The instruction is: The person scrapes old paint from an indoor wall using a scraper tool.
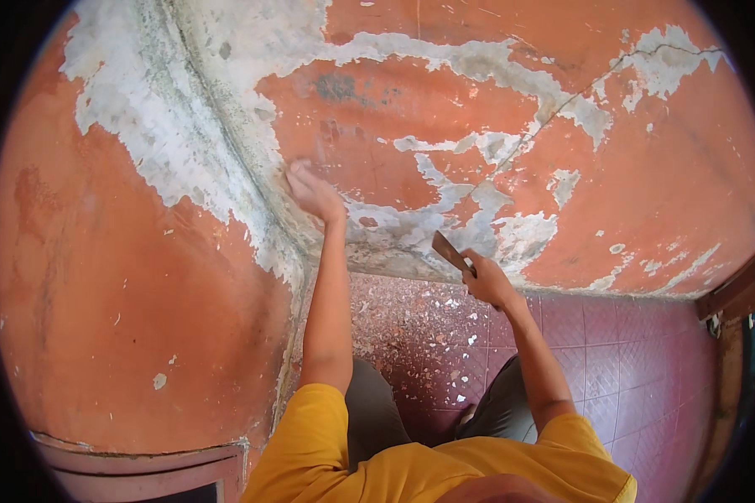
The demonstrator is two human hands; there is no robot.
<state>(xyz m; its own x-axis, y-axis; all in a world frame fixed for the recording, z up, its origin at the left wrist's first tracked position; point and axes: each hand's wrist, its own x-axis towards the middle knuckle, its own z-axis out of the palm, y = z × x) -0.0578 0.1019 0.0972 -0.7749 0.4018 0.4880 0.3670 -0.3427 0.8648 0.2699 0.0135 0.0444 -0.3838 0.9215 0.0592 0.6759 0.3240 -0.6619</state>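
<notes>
Orange paint covers the front wall [646, 201] and the side wall [134, 335], and the two walls meet in a corner. Lots of paint has come off near that corner, so big white and grey patches [524, 239] show. A thin dark crack [554, 116] runs slanting across the front wall, from low down up to the right. The right hand [491, 283] has its fingers clenched around the handle of a flat scraper [450, 251]. The scraper is in front of the low part of the front wall, with its blade pointing up and to the left, over a grey patch. I cannot tell if the blade touches the wall. The left hand [315, 193] is up higher, at the front wall close to the corner, with no tool to be seen in it. It is a bit blurry, so I cannot tell if its fingers are curled or flat. Down below, little white and reddish chips [428, 331] lie all over the dark red tile floor [596, 352], mostly near the corner and between the person's legs. The person has a yellow shirt [302, 432] and dark grey trousers [373, 411]. A brown wooden frame [730, 289] stands at the far right.
</notes>
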